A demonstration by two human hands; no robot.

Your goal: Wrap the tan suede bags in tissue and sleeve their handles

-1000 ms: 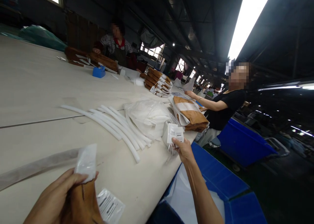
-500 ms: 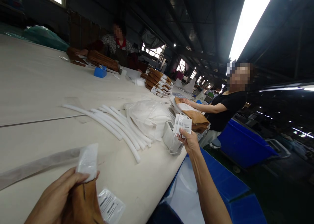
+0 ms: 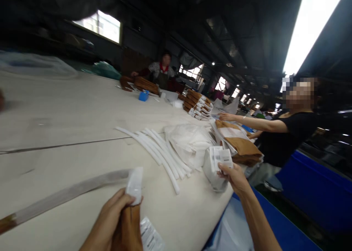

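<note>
My left hand (image 3: pixel 117 210) is closed around a brown garment (image 3: pixel 129 229) near a white wrapped end (image 3: pixel 134 185). From that end a long translucent strip (image 3: pixel 74 192) runs left across the table. Under the garment's edge shows a white printed packet (image 3: pixel 151 234). My right hand (image 3: pixel 232 176) pinches white printed labels (image 3: pixel 221 156) in front of a white plastic-wrapped box (image 3: pixel 213 174) at the table's edge. Whether the labels touch the box I cannot tell.
White foam tubes (image 3: pixel 165 157) and a clear plastic bag (image 3: pixel 189 141) lie mid-table (image 3: pixel 82 126). Beyond are folded brown garments (image 3: pixel 242 144), another brown stack (image 3: pixel 196 104) and a blue box (image 3: pixel 143 95). One co-worker (image 3: pixel 294 130) stands right, another (image 3: pixel 162 71) at the back.
The view has turned left, shifting everything rightward in the picture. Both my hands keep their hold. The co-worker on the right has moved a hand off the folded garments and stretched that arm out over the table.
</note>
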